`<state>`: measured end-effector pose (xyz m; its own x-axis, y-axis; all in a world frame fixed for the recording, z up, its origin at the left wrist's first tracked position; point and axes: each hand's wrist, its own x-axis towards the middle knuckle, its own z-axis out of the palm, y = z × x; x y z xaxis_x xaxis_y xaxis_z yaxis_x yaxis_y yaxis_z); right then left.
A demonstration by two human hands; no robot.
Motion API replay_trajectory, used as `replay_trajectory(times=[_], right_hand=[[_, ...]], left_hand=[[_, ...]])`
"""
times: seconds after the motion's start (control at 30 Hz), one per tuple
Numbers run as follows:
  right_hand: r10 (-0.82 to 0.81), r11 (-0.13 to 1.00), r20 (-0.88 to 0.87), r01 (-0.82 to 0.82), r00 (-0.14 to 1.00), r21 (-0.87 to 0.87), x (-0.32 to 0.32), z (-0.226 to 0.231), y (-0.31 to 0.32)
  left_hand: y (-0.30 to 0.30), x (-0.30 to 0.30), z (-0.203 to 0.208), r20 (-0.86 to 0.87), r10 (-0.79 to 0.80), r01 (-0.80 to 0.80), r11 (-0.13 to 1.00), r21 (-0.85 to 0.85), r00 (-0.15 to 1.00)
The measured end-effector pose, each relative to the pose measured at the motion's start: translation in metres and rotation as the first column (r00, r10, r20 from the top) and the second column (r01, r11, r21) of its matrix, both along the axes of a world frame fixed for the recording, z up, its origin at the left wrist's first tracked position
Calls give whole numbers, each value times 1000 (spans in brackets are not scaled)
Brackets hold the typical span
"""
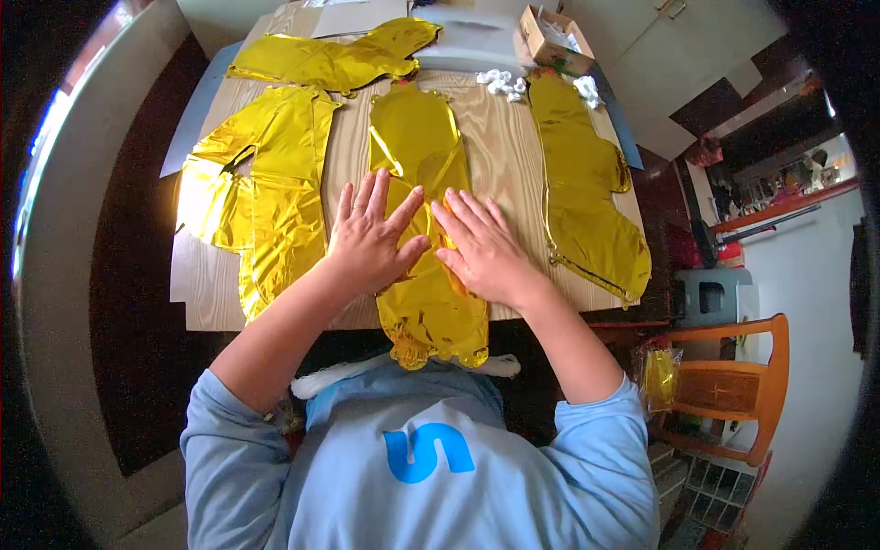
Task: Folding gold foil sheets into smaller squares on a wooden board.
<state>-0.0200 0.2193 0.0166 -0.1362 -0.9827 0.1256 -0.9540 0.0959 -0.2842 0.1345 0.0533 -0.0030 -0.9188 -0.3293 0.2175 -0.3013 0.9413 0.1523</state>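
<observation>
A flat, deflated gold foil balloon (431,325) lies lengthwise in front of me, its near end hanging slightly past the table edge. My left hand (371,246) rests on its left side, palm down with fingers spread. On its right side lies my right hand (486,255), also flat with the fingers stretched out. Neither hand grips anything. Between the hands, the foil is creased and shows orange reflections. Three more flat gold foil balloons surround it: a left balloon (280,174), a far balloon (335,62) and a right balloon (587,179).
The wooden table (500,151) bears white crumpled bundles (500,84) near its far right. An open cardboard box (556,46) with pale items stands behind them. At the right are a wooden chair (724,385), a clear packet with gold foil (660,378) and a grey plastic stool (710,295).
</observation>
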Motion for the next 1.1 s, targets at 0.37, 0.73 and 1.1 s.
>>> replay_trajectory(times=[0.37,0.73,1.1], right_hand=[[-50,998,-99,46,994,-51,-6,-4,4],[-56,997,-137,49,989,-53,-4,-9,4],[-56,996,-113,64,992,65,-3,-2,2]], left_hand=[[0,1,-2,-47,-5,4,1000,-29,999],[-7,-29,30,-123,-145,149,989,20,982],[-38,-98,9,-4,-459,458,888,-43,889]])
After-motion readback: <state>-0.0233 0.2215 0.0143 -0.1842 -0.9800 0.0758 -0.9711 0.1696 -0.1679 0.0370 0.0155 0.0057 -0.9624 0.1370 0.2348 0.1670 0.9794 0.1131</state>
